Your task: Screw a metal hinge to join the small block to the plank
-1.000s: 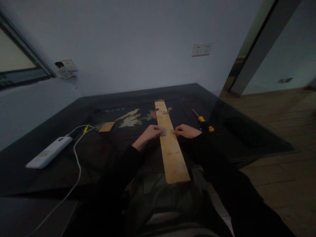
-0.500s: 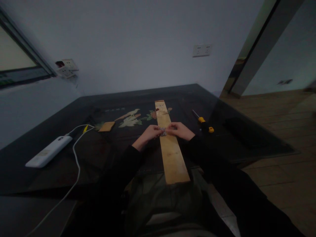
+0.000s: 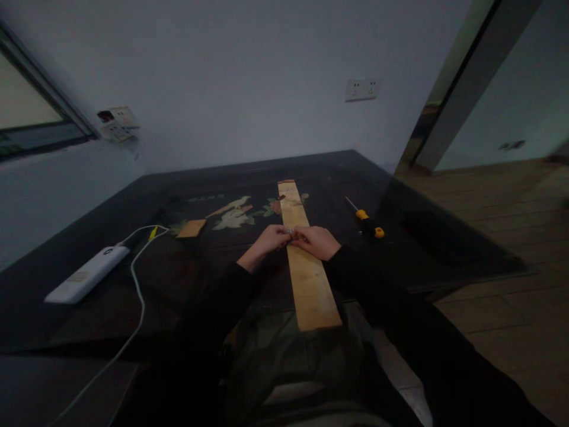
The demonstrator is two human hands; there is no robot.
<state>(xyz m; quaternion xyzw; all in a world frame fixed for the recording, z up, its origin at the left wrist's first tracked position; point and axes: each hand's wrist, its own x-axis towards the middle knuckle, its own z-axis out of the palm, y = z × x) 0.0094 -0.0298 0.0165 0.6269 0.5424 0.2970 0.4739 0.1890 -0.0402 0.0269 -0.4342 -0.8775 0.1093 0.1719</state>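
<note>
A long pale wooden board point(image 3: 311, 284) lies across the table, its near end jutting past the edge toward my lap. Over the board's middle, my left hand point(image 3: 272, 238) pinches a small silvery metal piece point(image 3: 290, 232) from the left side. My right hand point(image 3: 316, 242) comes in from the right, fingers closed together against the same spot and covering most of the metal. Whether its fingertips hold anything else is hidden.
A yellow-and-black screwdriver point(image 3: 368, 224) lies right of the board on the dark table point(image 3: 249, 279). To the left are a small wooden block point(image 3: 191, 228) and a white power strip point(image 3: 89, 274) with a white cable point(image 3: 138, 296). Wall sockets point(image 3: 362, 89) are behind.
My right hand has moved left and over the metal piece, which is now mostly covered. The left hand, board and screwdriver stay nearly where they were.
</note>
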